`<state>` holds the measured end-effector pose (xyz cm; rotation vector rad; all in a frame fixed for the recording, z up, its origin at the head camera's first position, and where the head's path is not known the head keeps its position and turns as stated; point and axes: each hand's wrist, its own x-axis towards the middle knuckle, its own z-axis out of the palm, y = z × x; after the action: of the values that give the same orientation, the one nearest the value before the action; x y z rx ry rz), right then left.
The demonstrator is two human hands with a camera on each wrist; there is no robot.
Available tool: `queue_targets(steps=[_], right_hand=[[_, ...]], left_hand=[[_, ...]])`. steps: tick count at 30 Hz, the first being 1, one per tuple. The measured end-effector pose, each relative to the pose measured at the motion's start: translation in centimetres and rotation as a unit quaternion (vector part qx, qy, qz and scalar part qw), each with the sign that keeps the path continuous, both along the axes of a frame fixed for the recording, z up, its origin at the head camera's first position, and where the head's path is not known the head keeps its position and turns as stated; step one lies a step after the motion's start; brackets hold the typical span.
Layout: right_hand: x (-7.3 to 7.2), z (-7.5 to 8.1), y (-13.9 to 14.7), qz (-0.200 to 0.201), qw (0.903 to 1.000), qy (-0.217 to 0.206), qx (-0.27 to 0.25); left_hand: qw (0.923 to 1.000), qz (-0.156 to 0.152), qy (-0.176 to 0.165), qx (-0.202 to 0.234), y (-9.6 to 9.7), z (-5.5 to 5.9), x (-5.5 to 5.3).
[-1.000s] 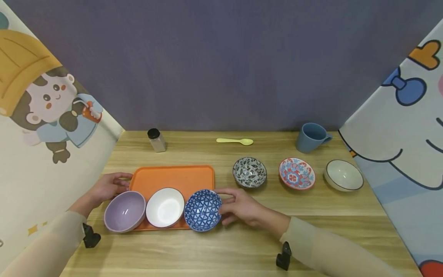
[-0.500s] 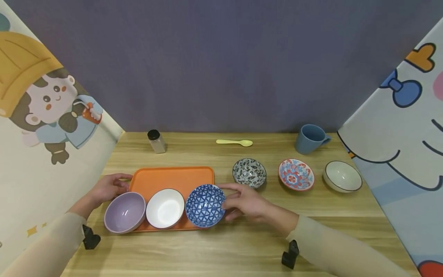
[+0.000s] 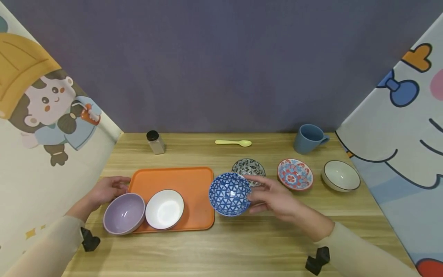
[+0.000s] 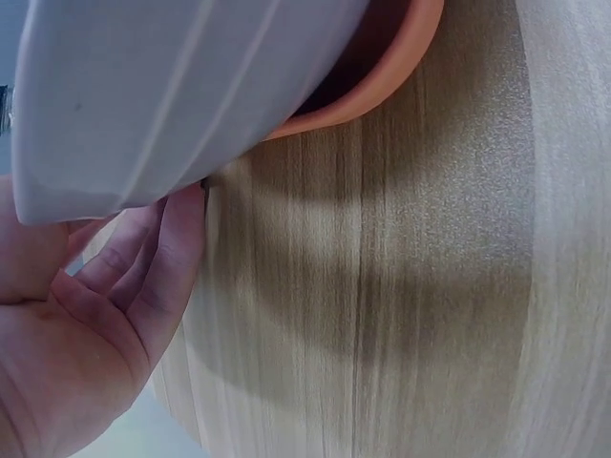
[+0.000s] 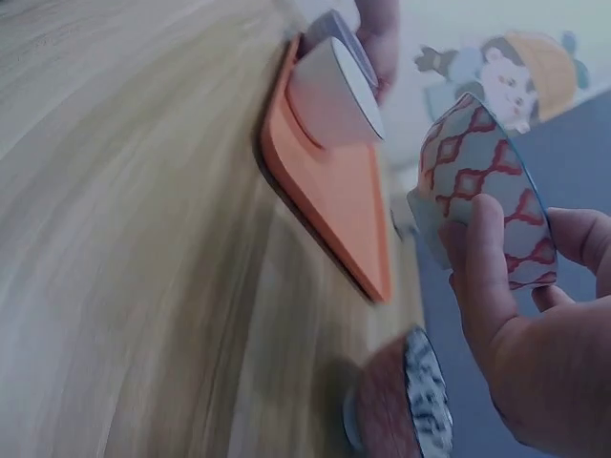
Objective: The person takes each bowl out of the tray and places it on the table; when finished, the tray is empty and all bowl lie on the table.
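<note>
My right hand (image 3: pixel 277 196) pinches the blue-and-white triangle-patterned bowl (image 3: pixel 230 194) by its right side, thumb and fingers on opposite faces. In the right wrist view the red-patterned outside of this bowl (image 5: pixel 487 191) faces me, raised above the table. My left hand (image 3: pixel 107 190) lies beside the tray's left edge, just behind the purple bowl (image 3: pixel 124 213). In the left wrist view the fingers (image 4: pixel 172 253) are loosely bent and the fingertips are partly hidden by that bowl. The white bowl (image 3: pixel 164 209) stands on the orange tray (image 3: pixel 173 177), right of the purple one, which overhangs the tray's front-left corner.
A black-floral bowl (image 3: pixel 248 167), partly covered by the held bowl, a red-and-blue patterned dish (image 3: pixel 295 174) and a cream bowl (image 3: pixel 340 176) stand on the right. Behind them are a blue mug (image 3: pixel 309 139), a yellow spoon (image 3: pixel 233 143) and a black-capped jar (image 3: pixel 155 142).
The blue-and-white bowl has risen off the tray and travelled right in my right hand, now beyond the tray's right edge. My left hand and the other two bowls at the tray stay in place.
</note>
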<state>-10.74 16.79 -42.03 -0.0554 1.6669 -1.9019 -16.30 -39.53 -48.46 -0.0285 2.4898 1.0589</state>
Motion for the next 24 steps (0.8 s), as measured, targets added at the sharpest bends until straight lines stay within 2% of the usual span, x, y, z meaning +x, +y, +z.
queue_targets(steps=[8, 18, 24], right_hand=[[1.2, 1.1, 5.5, -0.035, 0.9990, 0.023, 0.014], [4.1, 0.0, 12.9, -0.095, 0.9951, 0.029, 0.001], [5.9, -0.9, 16.7, -0.126, 0.9915, 0.023, -0.022]], left_hand=[[1.0000, 0.005, -0.005, 0.006, 0.2, 0.0, 0.1], [0.9996, 0.006, -0.008, 0.026, 0.1, -0.2, -0.1], [0.9997, 0.008, -0.015, 0.016, 0.1, -0.1, -0.3]])
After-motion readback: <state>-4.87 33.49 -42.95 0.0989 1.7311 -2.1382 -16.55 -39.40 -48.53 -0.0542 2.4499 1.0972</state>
